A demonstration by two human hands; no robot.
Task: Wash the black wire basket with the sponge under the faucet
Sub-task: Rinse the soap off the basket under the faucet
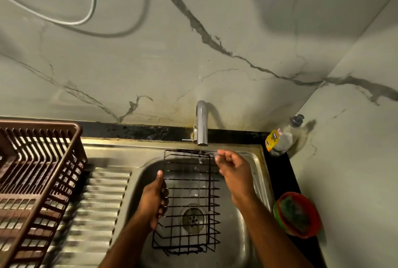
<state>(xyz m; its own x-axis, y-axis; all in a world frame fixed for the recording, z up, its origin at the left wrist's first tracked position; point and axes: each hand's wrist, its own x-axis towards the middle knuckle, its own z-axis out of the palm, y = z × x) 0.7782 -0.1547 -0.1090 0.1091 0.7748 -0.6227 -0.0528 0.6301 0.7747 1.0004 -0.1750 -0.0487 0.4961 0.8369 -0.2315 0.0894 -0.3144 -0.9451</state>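
The black wire basket (pixel 189 201) stands in the steel sink (pixel 243 244) beneath the faucet (pixel 201 123). The left hand (pixel 153 201) grips its left wall; the right hand (pixel 231 165) hovers beside its top corner, fingers loosely curled, holding nothing. The sponge (pixel 296 214) lies in a red bowl (pixel 313 224) on the desk.

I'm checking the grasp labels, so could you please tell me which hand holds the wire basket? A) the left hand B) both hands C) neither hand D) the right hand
A: the left hand grips the left side of the basket over the sink, while the right hand is raised near the faucet stream, with no visible grip on the wire.
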